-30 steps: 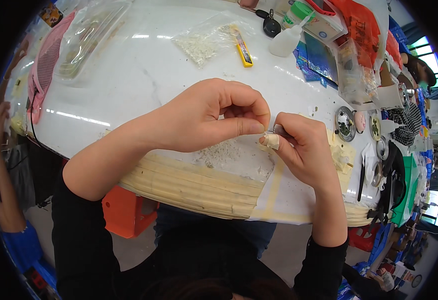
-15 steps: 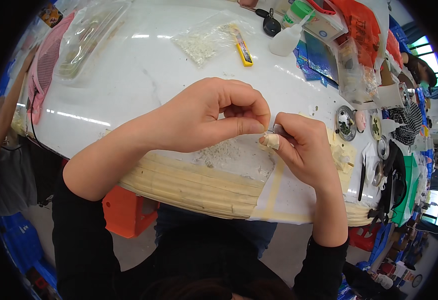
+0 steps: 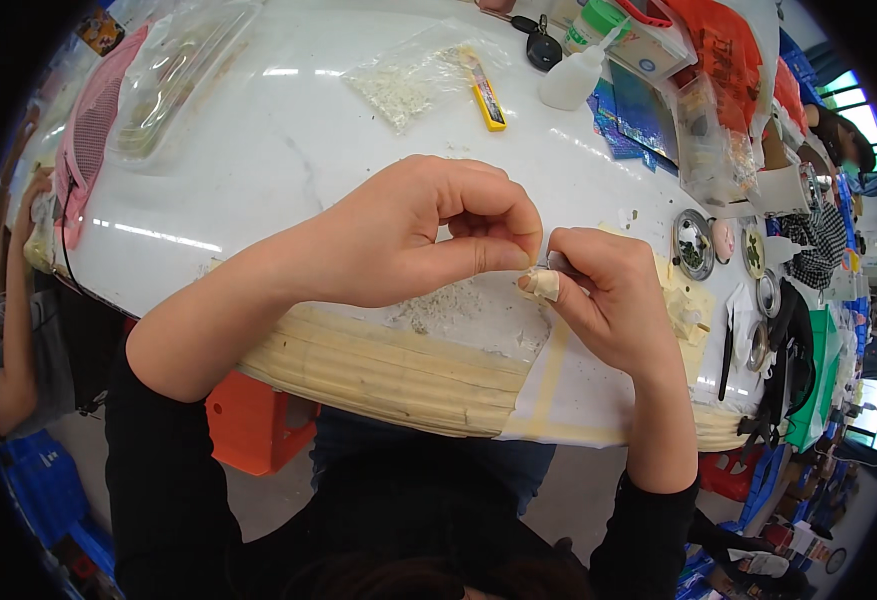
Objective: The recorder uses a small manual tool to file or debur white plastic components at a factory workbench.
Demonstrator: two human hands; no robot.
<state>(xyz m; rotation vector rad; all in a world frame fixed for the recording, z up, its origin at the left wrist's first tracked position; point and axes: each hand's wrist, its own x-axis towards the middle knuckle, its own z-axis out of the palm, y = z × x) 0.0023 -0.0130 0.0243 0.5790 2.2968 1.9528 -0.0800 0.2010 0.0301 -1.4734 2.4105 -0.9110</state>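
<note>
White and glossy, the desk [image 3: 258, 160] is bound along its near edge with cream tape [image 3: 388, 375]. At the far left, a co-worker's arm [image 3: 20, 340] is seen beyond a pink mesh cloth [image 3: 88, 135], beside which a clear plastic tray [image 3: 173, 90] is laid. Farther over, a clear bag [image 3: 398, 98] of whitish bits is set behind the left hand [image 3: 413, 235]. That hand's thumb and index finger are brought together tip to tip, apparently on a tiny piece [image 3: 531, 267] too small and too covered to be identified. Whitish crumbs [image 3: 438, 306] are scattered on the desk just below. A firm but light pinch would seem best, with the wrist braced so that the piece is not tilted or dropped.

Just right of the pinch, a grey metallic tool [image 3: 558, 262] is gripped in the closed fingers of the right hand [image 3: 618, 295], mostly hidden by them; its type cannot be told. Pale tape [image 3: 543, 285] is wrapped around the thumb tip, which is placed close to the piece. Small, light movements are advised, with the tool's edge directed clear of the left fingertips. Well to the right, round metal dishes [image 3: 693, 268] are stood within reach.
</note>
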